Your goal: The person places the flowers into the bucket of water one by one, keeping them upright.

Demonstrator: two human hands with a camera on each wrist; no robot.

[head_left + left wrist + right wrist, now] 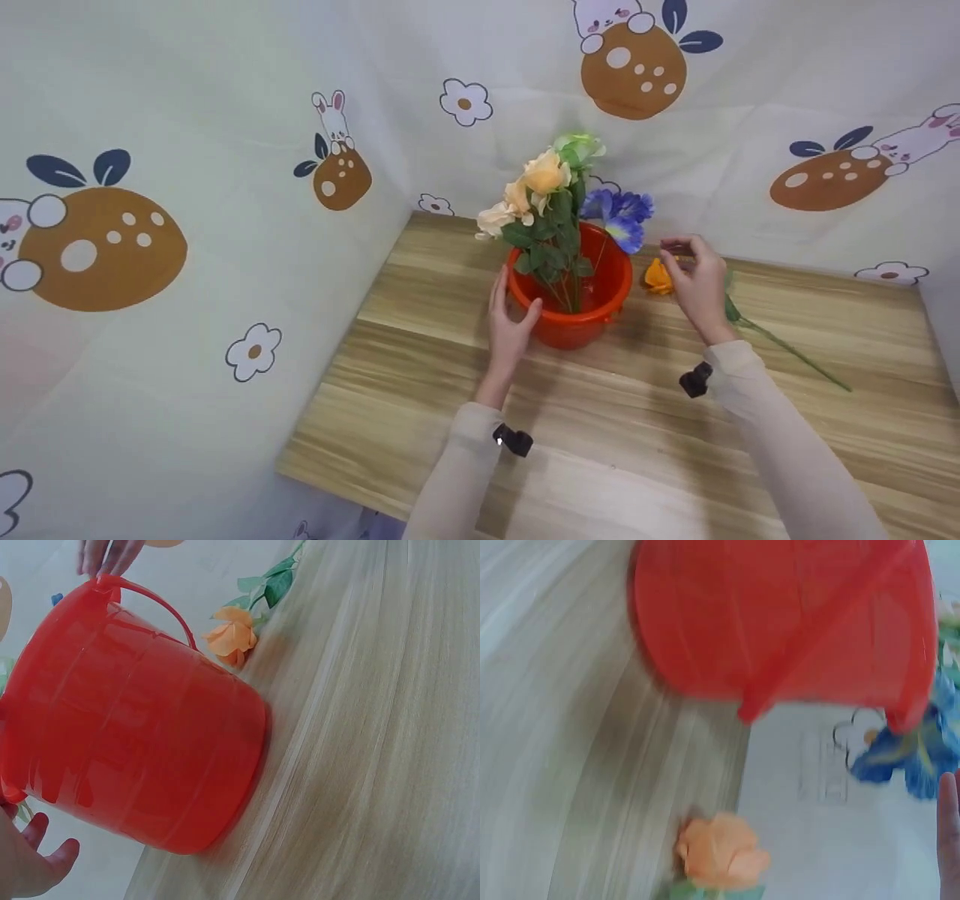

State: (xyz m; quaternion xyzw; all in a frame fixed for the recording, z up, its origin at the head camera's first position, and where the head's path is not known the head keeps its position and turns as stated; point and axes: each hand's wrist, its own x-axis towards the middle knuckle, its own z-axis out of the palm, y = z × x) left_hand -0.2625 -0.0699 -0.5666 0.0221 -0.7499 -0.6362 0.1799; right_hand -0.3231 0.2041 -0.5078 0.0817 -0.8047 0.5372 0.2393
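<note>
A red bucket stands on the wooden table and holds peach, cream, green and blue artificial flowers. My left hand rests flat against the bucket's left side, fingers straight and thumb on the wall. An orange flower lies on the table right of the bucket, its green stem running right. My right hand hovers just over that flower with loosely curved fingers that hold nothing. One fingertip shows beside the blue bloom.
Cartoon-print cloth walls off the table on the left and at the back. The table's front edge lies near my elbows. Bare wood stretches in front of the bucket and to its right.
</note>
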